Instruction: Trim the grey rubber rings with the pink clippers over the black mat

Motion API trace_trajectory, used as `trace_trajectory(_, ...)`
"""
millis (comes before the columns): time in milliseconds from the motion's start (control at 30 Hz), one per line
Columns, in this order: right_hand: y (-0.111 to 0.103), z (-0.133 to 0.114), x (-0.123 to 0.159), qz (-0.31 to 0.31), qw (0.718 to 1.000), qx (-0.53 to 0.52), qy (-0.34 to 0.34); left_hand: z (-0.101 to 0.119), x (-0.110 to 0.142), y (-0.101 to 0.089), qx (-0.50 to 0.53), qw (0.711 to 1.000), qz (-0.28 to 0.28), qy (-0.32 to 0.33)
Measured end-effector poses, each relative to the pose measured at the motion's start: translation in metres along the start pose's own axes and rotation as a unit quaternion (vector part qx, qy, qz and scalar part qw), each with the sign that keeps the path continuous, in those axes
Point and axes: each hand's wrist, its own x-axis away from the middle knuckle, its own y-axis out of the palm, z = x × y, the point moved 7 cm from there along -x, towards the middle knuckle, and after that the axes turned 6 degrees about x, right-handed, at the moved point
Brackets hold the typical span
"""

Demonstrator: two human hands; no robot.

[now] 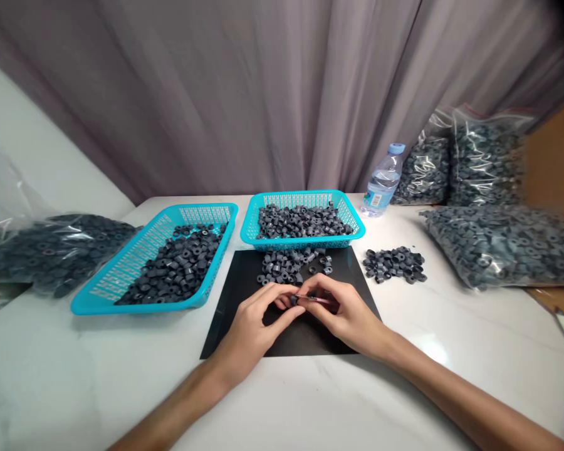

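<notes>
Over the black mat (244, 338), my left hand (256, 319) pinches a small dark grey plastic part (294, 300) between thumb and fingers. My right hand (345, 307) is closed around a slim tool (320, 299) with a shiny tip and a pinkish body; its exact kind is unclear. The tip meets the part where both hands' fingertips come together. Much of the tool is covered by my right fingers. Just beyond my hands, a pile of grey ring-shaped parts (284, 266) lies on the mat, against the middle basket.
Two blue baskets, one at left (82, 304) and one in the middle (305, 242), hold many grey parts. A loose heap (395, 264) lies right of the mat. A water bottle (383, 181) stands behind it. Filled plastic bags flank the white table, left (66, 250) and right (507, 244).
</notes>
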Motion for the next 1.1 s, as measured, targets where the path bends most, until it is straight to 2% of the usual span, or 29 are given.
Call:
trace_trajectory(167,-0.002,0.002,-0.001,0.010,1.000,0.009,0.008,0.000,-0.002,-0.006,0.016,1.000,0.006,-0.001)
trace_trajectory(467,-0.005,0.004,-0.002,0.037,0.999,0.033,0.014,0.006,-0.003,-0.010,-0.015,0.999,0.028,0.025)
trace_trajectory(800,-0.006,0.004,-0.001,0.044,0.997,0.064,0.021,0.001,-0.003,-0.012,0.004,0.999,0.043,-0.019)
trace_trajectory(1100,-0.006,0.010,-0.001,0.044,0.992,0.115,0.033,0.000,-0.003,-0.013,-0.012,0.999,0.042,-0.010)
